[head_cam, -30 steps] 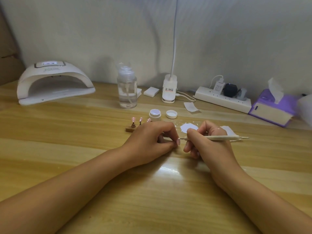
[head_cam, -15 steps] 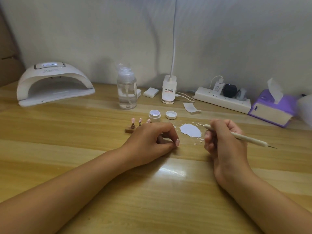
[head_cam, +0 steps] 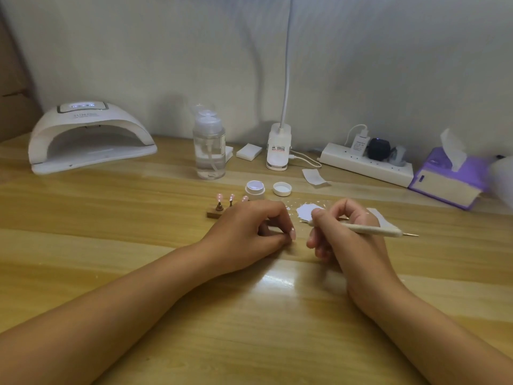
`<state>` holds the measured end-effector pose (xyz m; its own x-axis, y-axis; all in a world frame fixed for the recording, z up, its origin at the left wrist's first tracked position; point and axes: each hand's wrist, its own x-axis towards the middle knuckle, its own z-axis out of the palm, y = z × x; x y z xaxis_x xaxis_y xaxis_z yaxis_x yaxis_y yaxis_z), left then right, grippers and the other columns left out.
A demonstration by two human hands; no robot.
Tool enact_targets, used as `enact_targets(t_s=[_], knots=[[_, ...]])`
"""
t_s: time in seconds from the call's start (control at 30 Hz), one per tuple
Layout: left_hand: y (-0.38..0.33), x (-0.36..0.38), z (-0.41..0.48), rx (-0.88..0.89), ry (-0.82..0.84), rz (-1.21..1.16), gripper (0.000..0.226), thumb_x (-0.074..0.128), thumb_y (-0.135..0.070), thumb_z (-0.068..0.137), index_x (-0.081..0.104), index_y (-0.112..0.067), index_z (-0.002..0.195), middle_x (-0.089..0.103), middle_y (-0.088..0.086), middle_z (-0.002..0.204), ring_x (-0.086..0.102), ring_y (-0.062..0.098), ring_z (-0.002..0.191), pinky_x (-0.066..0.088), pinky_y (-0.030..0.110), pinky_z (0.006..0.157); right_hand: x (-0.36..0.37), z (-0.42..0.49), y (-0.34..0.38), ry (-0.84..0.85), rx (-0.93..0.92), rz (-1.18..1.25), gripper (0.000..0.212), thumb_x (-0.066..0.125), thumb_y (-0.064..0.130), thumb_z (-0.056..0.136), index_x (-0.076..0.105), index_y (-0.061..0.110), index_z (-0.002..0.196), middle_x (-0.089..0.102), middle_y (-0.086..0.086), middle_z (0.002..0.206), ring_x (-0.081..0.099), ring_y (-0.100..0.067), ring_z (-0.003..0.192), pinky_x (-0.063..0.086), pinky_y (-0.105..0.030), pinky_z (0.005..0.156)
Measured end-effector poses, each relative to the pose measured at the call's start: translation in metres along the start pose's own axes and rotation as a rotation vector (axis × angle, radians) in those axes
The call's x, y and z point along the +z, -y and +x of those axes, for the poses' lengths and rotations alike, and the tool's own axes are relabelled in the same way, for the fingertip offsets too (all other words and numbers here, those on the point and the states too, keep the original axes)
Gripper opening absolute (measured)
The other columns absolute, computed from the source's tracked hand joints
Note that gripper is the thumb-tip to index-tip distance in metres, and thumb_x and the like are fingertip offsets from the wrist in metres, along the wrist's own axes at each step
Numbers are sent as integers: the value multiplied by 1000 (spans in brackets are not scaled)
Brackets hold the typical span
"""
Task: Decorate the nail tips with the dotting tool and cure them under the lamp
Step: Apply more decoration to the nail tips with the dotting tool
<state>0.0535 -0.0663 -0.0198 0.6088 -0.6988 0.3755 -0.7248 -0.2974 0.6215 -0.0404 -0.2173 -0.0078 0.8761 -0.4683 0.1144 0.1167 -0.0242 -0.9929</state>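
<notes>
Presently the nail tip (head_cam: 293,234) sits at centre frame, pinched between thumb and forefinger of the left hand (head_cam: 247,232). Just right of it the right hand (head_cam: 349,240) grips the dotting tool (head_cam: 372,230); its long axis runs nearly level, left end aimed at the tip, close but apart. Whether that end carries gel cannot be told. A white patch (head_cam: 305,213) lies just above it in frame. The lamp (head_cam: 91,137) stands upper left, well apart, on the left hand's side.

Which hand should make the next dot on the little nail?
The right hand: its fingers grip the dotting tool, whose tip sits beside the white blob. The left hand is busy pinching the nail tip.
</notes>
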Motion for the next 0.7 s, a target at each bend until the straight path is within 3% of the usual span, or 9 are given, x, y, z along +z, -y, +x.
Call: enact_targets(t_s=[0.13, 0.43, 0.57, 0.7], knots=[[-2, 0, 0, 6, -6, 20, 19, 76, -18, 82, 66, -33, 78, 64, -27, 79, 62, 5, 66, 38, 9, 69, 1, 0, 0, 0, -12, -64, 30, 59, 3, 81, 41, 16, 61, 58, -13, 45, 44, -10, 35, 33, -14, 36], [-1, 0, 0, 6, -1, 30, 19, 76, -17, 82, 65, -33, 79, 64, -26, 81, 64, 7, 68, 42, 15, 71, 1, 2, -2, 18, -15, -108, 28, 59, 3, 80, 41, 15, 63, 61, -14, 47, 46, -10, 36, 34, -13, 37], [-2, 0, 1, 7, -12, 54, 27, 76, -19, 82, 61, -40, 76, 62, -30, 79, 64, 5, 69, 33, 4, 77, 1, 2, -3, 27, -20, -126, 26, 60, 4, 79, 42, 15, 64, 62, -15, 48, 47, -12, 38, 36, -16, 39], [-1, 1, 1, 8, -11, 39, 23, 76, -19, 82, 62, -37, 77, 62, -28, 80, 63, 6, 69, 40, 14, 73, 1, 3, -4, 29, -17, -139, 26, 60, 5, 79, 42, 15, 63, 63, -15, 49, 48, -13, 39, 37, -17, 39]])
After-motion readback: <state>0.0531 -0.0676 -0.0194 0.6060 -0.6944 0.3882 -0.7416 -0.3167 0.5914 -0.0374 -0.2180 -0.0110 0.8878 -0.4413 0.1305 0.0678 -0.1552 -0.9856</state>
